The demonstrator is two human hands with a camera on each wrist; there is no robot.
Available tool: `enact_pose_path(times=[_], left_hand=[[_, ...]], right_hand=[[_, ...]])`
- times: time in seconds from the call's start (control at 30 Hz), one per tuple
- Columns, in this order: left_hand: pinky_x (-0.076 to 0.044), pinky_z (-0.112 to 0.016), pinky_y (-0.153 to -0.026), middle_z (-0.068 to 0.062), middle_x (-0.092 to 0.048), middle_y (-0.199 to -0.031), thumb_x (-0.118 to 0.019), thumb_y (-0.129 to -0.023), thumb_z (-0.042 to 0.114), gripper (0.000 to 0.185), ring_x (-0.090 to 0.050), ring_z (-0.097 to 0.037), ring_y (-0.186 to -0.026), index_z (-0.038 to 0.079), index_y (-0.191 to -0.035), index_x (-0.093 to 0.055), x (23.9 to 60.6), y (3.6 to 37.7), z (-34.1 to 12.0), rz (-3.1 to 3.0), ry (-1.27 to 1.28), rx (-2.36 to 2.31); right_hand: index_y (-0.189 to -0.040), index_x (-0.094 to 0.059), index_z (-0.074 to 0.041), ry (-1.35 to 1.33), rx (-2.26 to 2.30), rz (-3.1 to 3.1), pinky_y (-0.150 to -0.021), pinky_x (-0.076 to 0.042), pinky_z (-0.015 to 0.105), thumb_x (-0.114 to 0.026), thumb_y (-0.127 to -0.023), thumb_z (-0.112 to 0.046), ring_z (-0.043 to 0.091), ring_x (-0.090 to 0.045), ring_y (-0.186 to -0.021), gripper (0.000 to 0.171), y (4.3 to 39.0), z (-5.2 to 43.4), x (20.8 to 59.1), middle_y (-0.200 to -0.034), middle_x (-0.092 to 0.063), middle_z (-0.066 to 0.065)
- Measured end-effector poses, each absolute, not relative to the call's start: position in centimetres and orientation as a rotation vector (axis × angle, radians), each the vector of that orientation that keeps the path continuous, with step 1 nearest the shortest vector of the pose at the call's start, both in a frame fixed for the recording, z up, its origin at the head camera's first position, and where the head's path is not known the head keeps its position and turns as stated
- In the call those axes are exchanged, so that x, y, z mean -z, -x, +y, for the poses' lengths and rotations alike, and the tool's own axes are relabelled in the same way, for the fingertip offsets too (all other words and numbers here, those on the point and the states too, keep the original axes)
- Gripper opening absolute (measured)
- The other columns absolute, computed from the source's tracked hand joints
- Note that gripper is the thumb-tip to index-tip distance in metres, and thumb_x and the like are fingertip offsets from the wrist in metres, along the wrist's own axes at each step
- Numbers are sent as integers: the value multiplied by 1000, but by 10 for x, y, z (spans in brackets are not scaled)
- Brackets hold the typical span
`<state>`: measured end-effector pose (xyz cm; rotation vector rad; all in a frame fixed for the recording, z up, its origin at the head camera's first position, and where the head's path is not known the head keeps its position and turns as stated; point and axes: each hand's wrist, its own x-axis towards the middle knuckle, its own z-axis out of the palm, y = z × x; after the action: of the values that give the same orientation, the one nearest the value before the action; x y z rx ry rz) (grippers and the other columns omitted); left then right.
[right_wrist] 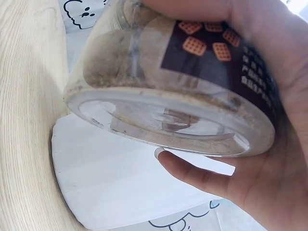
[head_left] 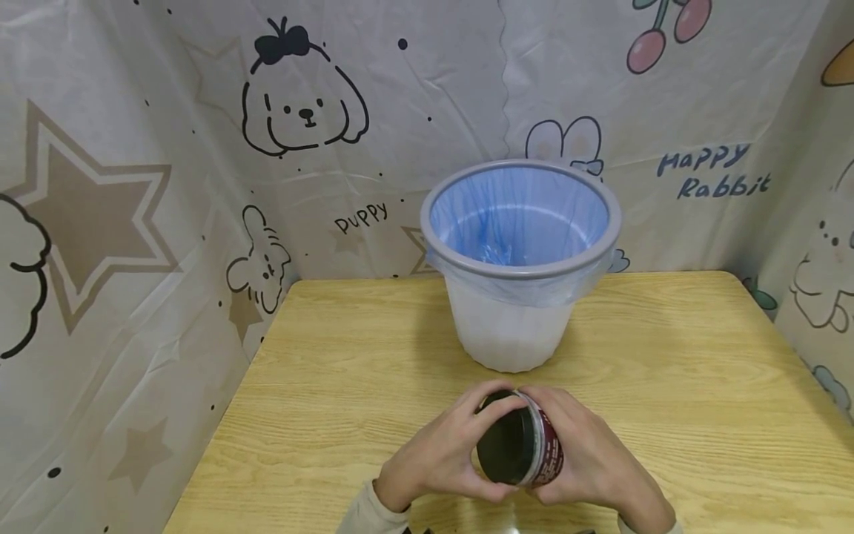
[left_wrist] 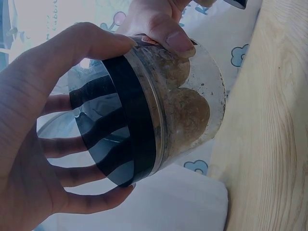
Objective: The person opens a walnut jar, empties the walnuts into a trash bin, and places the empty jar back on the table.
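A wooden table (head_left: 667,386) stands against a cartoon-printed curtain (head_left: 133,185). At its far middle sits a grey-rimmed waste bin (head_left: 520,326) lined with a blue bag (head_left: 520,215). Nearer, above the table's front edge, a clear plastic cookie jar (head_left: 534,445) lies tipped on its side — the left hand (head_left: 437,452) grips its black lid (head_left: 505,446), the right hand (head_left: 590,463) wraps the labelled body, cookies (left_wrist: 190,110) inside.

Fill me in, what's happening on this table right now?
A person holds a clear jar on its side above the wooden table. The left hand grips its dark lid; the right hand wraps the body. Round biscuits show inside. A lined bin stands behind.
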<state>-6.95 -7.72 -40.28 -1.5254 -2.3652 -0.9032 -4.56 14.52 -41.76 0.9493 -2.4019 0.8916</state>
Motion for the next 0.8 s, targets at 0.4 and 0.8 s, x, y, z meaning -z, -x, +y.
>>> enact_pose_path(times=[0.4, 0.8], left_hand=[[-40, -21, -101, -9, -40, -138, -86, -65, 41, 96, -46, -13, -122, 17, -143, -37, 403, 70, -78, -2351, 1490, 977], [-44, -20, -96, -5, -45, -133, -90, -61, 39, 96, -53, -15, -115, 15, -140, -42, 403, 69, -78, -2357, 1440, 1065]], right_hand=[[-131, -52, -8, -952, -871, -2407, -79, -54, 37, -88, -35, -30, 14, -56, -104, 106, 46, 144, 415, -121, -57, -3], [-131, -52, -10, -944, -876, -2404, -79, -54, 38, -88, -33, -30, 14, -55, -103, 106, 44, 143, 415, -120, -56, -5]])
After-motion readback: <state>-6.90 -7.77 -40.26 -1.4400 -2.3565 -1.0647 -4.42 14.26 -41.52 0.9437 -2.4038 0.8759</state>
